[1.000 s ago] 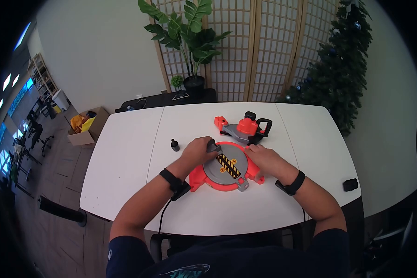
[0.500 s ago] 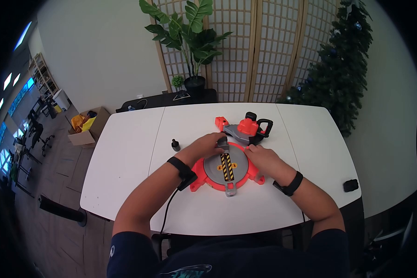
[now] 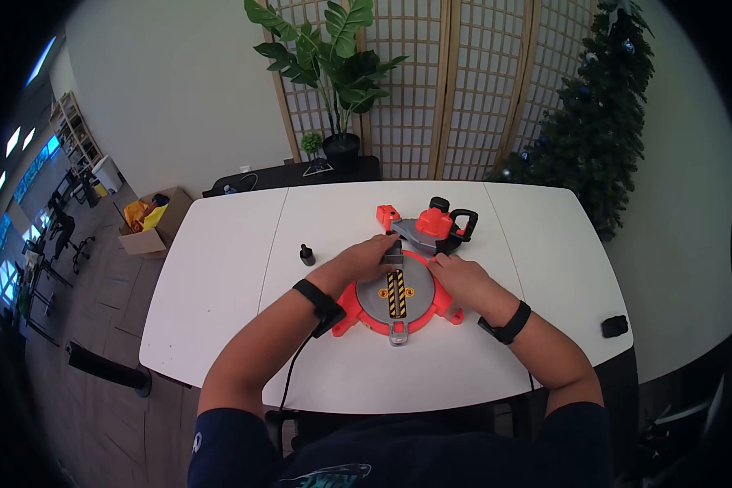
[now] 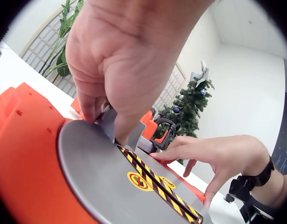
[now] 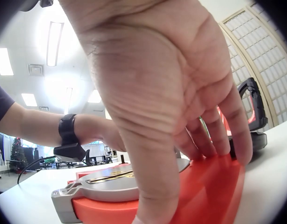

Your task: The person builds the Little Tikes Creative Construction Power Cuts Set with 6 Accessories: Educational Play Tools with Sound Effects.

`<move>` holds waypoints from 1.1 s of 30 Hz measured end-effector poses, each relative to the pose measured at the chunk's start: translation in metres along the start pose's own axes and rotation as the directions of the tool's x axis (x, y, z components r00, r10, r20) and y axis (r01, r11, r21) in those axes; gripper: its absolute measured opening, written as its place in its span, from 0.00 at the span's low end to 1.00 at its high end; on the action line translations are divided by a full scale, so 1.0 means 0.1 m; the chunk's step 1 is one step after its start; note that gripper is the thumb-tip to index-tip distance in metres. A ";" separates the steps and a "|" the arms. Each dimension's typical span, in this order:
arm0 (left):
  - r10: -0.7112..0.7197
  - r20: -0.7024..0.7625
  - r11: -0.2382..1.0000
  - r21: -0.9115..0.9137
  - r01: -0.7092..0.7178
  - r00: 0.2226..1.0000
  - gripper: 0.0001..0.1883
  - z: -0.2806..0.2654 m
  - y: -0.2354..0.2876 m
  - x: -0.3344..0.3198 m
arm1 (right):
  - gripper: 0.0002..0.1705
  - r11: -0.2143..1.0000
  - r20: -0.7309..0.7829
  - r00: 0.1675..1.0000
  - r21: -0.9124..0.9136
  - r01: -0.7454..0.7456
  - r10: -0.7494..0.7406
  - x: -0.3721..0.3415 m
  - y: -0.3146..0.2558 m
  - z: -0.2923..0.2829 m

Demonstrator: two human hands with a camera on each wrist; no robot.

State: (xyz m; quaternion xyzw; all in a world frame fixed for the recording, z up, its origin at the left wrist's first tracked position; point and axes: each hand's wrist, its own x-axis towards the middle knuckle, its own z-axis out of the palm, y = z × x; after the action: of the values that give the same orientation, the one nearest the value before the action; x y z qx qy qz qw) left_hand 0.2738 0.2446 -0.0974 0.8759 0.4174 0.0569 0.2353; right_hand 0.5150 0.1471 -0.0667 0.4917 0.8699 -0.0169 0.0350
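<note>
A toy miter saw base [image 3: 350, 312], red with a grey turntable [image 3: 419, 302], sits on the white table. A yellow-and-black striped slot [image 3: 397, 294] runs across the turntable, nearly straight toward me. My left hand [image 3: 364, 260] grips the grey upright bracket [image 4: 107, 122] at the turntable's back edge, thumb on the near side and fingers behind. My right hand [image 3: 466, 282] holds the red base's right side, its thumb at the front and the fingers [image 5: 236, 126] over the back. Behind the base lies the toy saw's upper part [image 3: 435, 224], red and grey with a black handle.
A small black bottle-shaped piece [image 3: 307, 255] stands left of the base on the table [image 3: 211, 285]. At the table's right edge lies a small black object [image 3: 615, 325]. Past the back edge are a potted plant [image 3: 342, 146] and a wooden screen [image 3: 484, 89].
The turntable has rotated clockwise as seen from above, its front grey tab swinging leftward. My left hand moved right with the back bracket. My right hand stayed on the base.
</note>
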 end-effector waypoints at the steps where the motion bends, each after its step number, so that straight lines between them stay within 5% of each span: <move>1: 0.012 -0.003 1.000 -0.003 -0.012 1.000 0.43 0.00 0.00 -0.02 | 0.54 1.000 0.005 1.000 0.002 -0.002 0.002 0.00 0.00 0.00; 9: -0.183 0.120 0.982 0.072 0.175 0.976 0.57 -0.15 0.21 -0.39 | 0.55 0.999 -0.012 1.000 0.035 0.021 -0.021 0.00 0.04 0.02; 11: -0.051 0.083 0.995 0.088 0.044 0.995 0.63 -0.11 0.12 -0.51 | 0.56 0.999 0.008 1.000 0.032 0.015 -0.015 0.00 0.03 -0.02; 17: 0.036 0.035 0.976 0.212 -0.043 0.999 0.72 -0.09 0.12 -0.80 | 0.63 0.999 0.057 0.998 0.038 0.015 -0.017 0.00 0.05 -0.03; 23: -0.110 -0.063 0.964 0.236 0.122 0.992 0.70 0.04 0.10 -0.91 | 0.58 0.996 -0.009 0.999 0.082 0.035 -0.035 0.00 0.07 0.02; 33: -0.114 -0.064 0.984 0.132 0.122 0.991 0.64 0.03 0.03 -0.95 | 0.57 0.991 -0.040 0.999 0.131 0.037 -0.032 -0.05 0.03 0.03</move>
State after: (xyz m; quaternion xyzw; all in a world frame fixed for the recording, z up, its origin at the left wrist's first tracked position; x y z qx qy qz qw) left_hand 0.2151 0.1699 -0.0896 0.8617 0.4778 0.0390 0.1663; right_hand 0.5201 0.1440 -0.0693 0.4783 0.8756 -0.0657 -0.0141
